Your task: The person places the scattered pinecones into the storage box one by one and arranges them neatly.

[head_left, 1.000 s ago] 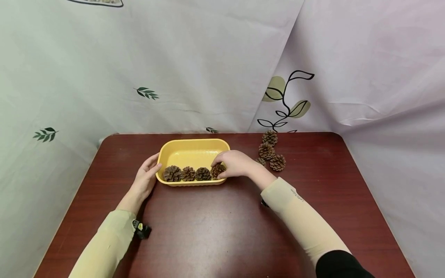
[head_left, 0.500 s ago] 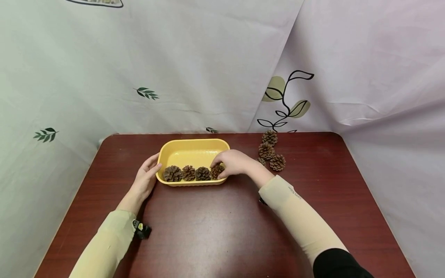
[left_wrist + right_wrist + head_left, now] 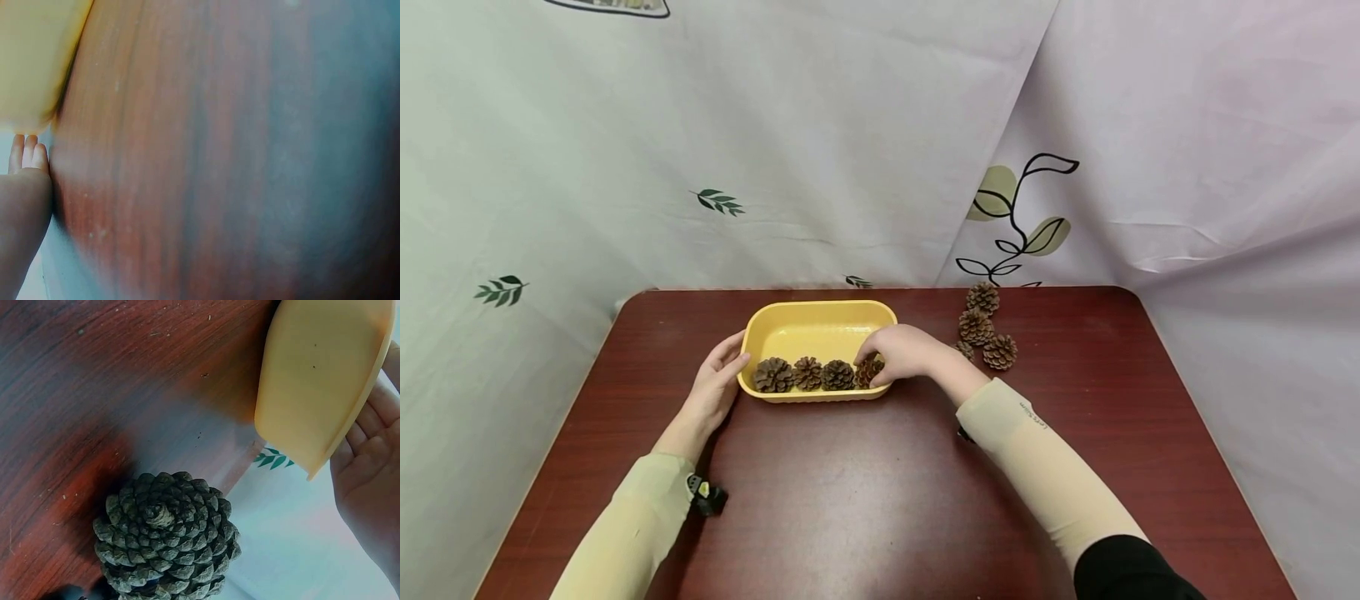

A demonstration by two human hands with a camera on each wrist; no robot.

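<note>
A yellow rectangular dish (image 3: 812, 340) sits on the table in the head view. My left hand (image 3: 711, 387) holds its left end, thumb at the rim and fingers along the outside; a few fingertips show beside the dish in the left wrist view. Along the dish's near wall lie pinecones in a row: one at the left (image 3: 773, 375), two in the middle, and a fourth at the right end. My right hand (image 3: 910, 350) reaches over the right rim and pinches that right-end pinecone (image 3: 868, 371), partly hidden by the fingers.
Several more pinecones stand right of the dish on the dark red table (image 3: 850, 483), among them a rear one (image 3: 982, 297) and a right one (image 3: 1000, 352). One pinecone (image 3: 165, 537) looms large in the right wrist view. Behind the table hangs a pale patterned cloth (image 3: 820, 167).
My right hand and forearm have shifted very slightly, with the pinecone still between the fingers. The left hand and the dish have stayed in place.
</note>
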